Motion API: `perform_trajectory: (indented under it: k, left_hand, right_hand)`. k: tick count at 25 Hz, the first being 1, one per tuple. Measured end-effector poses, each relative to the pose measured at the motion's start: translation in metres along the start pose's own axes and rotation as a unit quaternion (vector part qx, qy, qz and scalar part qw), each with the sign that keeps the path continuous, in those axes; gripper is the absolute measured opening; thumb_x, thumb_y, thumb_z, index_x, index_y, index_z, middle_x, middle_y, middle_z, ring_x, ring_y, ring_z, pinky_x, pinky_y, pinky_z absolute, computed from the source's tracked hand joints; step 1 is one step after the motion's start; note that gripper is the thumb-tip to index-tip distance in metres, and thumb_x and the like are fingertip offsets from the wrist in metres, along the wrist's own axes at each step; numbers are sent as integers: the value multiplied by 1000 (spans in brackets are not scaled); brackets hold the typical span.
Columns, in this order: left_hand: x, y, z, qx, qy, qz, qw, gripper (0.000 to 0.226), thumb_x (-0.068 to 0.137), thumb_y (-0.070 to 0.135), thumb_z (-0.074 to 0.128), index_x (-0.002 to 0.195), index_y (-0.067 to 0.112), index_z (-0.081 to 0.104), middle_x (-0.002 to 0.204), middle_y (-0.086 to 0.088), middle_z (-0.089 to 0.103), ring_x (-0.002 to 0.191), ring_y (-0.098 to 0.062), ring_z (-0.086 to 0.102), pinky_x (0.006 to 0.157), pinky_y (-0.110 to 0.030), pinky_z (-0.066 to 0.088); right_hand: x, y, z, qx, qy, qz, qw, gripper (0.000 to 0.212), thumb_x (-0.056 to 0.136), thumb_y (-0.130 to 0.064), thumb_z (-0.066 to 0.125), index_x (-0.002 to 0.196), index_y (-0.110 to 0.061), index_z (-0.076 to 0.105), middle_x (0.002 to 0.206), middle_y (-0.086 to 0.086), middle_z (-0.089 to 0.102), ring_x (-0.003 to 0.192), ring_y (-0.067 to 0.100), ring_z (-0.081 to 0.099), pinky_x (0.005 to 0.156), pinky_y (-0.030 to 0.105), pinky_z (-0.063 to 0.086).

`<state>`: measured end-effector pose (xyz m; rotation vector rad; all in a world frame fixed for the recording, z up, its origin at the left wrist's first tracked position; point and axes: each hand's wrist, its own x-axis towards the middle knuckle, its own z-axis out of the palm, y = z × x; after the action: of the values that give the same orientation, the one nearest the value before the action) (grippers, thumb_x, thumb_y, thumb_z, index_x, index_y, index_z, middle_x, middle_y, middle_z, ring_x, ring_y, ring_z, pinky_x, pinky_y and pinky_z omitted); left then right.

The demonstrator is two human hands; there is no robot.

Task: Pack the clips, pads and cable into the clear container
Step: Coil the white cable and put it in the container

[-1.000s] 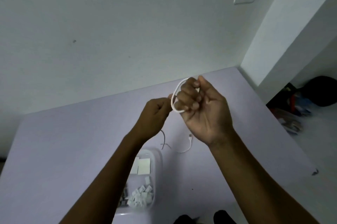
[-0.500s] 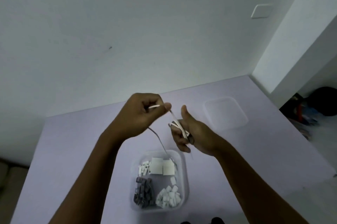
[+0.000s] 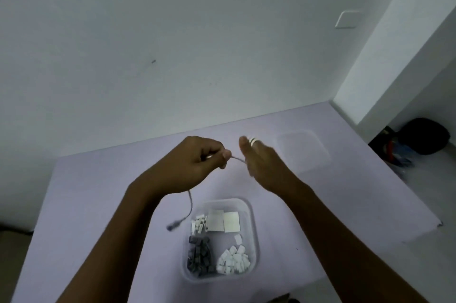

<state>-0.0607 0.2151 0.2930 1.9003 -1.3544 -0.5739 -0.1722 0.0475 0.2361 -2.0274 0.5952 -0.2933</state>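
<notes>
Our left hand [image 3: 195, 162] pinched the cable [image 3: 190, 204] between thumb and curled fingers. A short span ran to our right hand [image 3: 261, 164], blurred, which held white turns wound near its thumb. The loose end hung under the left hand, just left of the container [image 3: 252, 216]. The container sat below both hands, with clips [image 3: 234, 259] and pads [image 3: 223, 221] inside. A lid [image 3: 303, 152] lay right of the right hand.

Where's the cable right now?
Head view, centre: the cable runs between left hand and right hand above the table, its plug end dangling left of the clear container.
</notes>
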Motion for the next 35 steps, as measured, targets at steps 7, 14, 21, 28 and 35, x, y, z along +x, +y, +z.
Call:
perform_trajectory:
  k: [7, 14, 21, 28, 35]
  left_hand:
    - [-6, -30, -1, -38, 43, -36, 998, 36, 101, 35, 47, 74, 21, 65, 55, 11, 50, 50, -3, 38, 53, -21, 33]
    - [-16, -4, 6, 43, -128, -26, 990, 31, 104, 32, 40, 91, 24, 68, 58, 11, 50, 54, -5, 44, 55, -14, 35]
    - [-17, -19, -22, 45, -111, -35, 992, 24, 102, 26, 47, 102, 31, 70, 71, 13, 59, 64, -3, 50, 61, -13, 38]
    - [-6, -16, 15, -147, -109, -3, 983, 31, 104, 25, 41, 92, 5, 61, 60, 1, 38, 51, -9, 31, 52, -21, 32]
    - [4, -13, 19, -190, -41, 24, 981, 40, 101, 33, 42, 76, 4, 49, 59, 7, 36, 50, -6, 29, 51, -16, 29]
  right_hand:
    - [-34, -40, -1, 606, -280, 52, 743, 58, 97, -61, 28, 64, -15, 43, 48, -3, 34, 40, 12, 29, 44, 26, 21]
    - [-16, -26, 0, -34, 41, -86, 995, 57, 100, -57, 32, 83, -5, 50, 69, 17, 59, 61, 25, 59, 65, 43, 53]
    - [-34, 1, 9, 254, -379, 81, 886, 45, 101, -33, 49, 60, -19, 38, 48, -2, 28, 41, 12, 20, 43, 26, 18]
    - [-23, -1, 6, 619, -408, 54, 668, 30, 82, -19, 54, 61, -19, 32, 45, -4, 27, 37, 13, 21, 41, 24, 10]
    - [-8, -6, 2, 639, -375, 48, 670, 28, 80, -21, 50, 59, -19, 32, 43, -2, 27, 34, 15, 24, 42, 24, 15]
